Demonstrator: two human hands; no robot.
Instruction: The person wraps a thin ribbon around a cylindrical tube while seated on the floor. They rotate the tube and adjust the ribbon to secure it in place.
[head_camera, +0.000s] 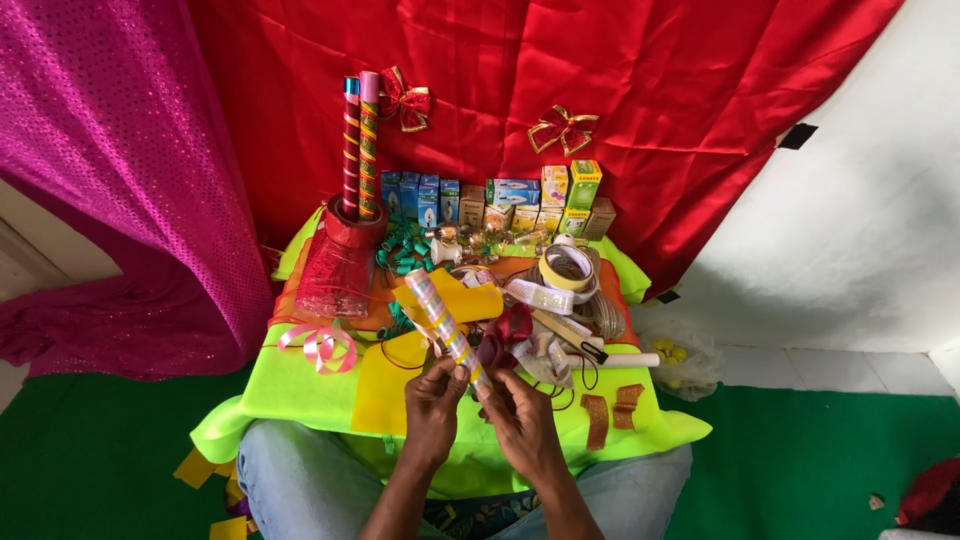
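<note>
Head view, near to far. Left hand & right hand, both closed on lower end of a striped foil tube, held tilted up-left over the lap. Beneath: lime-green cloth w/ yellow paper sheet, pink curled ribbon at left, gold ribbon strips at right. Mid: tape rolls. Far: red holder w/ two upright striped tubes, row of small boxes, red satin backdrop w/ two bows.
</note>
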